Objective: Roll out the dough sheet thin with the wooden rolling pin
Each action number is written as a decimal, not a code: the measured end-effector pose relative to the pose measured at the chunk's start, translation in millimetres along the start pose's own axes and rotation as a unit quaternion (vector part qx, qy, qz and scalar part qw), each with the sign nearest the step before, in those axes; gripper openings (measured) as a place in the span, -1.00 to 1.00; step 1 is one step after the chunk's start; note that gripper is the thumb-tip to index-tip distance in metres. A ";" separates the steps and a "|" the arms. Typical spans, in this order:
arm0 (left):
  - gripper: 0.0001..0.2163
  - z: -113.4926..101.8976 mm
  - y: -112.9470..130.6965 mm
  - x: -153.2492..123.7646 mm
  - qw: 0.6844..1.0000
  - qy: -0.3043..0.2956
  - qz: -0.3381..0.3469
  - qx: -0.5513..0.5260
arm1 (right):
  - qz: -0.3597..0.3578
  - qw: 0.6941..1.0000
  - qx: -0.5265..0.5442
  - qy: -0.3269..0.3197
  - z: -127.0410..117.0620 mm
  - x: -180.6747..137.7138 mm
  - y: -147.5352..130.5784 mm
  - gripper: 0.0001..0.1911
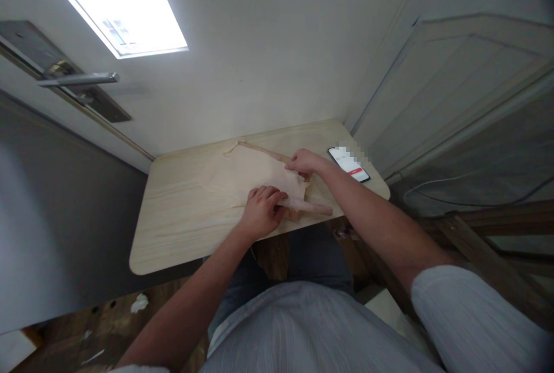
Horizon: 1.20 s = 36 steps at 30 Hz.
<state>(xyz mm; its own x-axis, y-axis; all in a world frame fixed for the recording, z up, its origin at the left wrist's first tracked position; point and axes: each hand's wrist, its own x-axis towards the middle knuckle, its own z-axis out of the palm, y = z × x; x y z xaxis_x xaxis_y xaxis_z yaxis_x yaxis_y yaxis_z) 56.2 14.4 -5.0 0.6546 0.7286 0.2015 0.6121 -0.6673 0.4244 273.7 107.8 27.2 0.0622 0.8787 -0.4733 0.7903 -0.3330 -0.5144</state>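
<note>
A cream-coloured piece of cloth [246, 172] lies spread on the small wooden table, with a pinkish band along its far edge. At its near right, a pale pinkish strip [309, 206] sticks out towards the table's front edge. My left hand [263, 209] rests on the cloth's near side, with fingers bent over it beside the strip. On the far right side, my right hand [304, 163] pinches the banded edge of the cloth. Part of the cloth under both hands is hidden.
The light wooden table [173, 234] stands against a white door with a metal handle [82, 79]. To the right of the cloth lies a phone [350, 165] with its screen lit. A crumpled white tissue [139, 303] is on the floor.
</note>
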 end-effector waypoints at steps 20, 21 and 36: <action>-0.74 -4.7 0.3 3.7 1.000 -0.016 0.006 -0.001 | -0.050 0.987 0.052 0.142 16.1 -13.8 14.6 -0.68; -0.74 -7.6 0.8 5.0 1.000 -0.019 0.010 -0.001 | -0.060 0.986 0.049 0.150 15.7 -13.6 14.4 -0.67; -0.77 -58.5 -26.7 -6.6 1.000 -0.020 -0.022 -0.002 | -0.246 0.924 -0.095 0.277 32.0 -37.0 69.2 -0.86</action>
<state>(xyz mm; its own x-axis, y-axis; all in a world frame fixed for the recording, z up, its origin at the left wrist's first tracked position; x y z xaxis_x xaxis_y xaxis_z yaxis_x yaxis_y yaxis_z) 9.6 36.4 34.0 0.6446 0.7503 0.1468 0.6386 -0.6340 0.4361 306.6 41.2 -13.8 -0.0728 0.9653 0.2509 0.8953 0.1741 -0.4100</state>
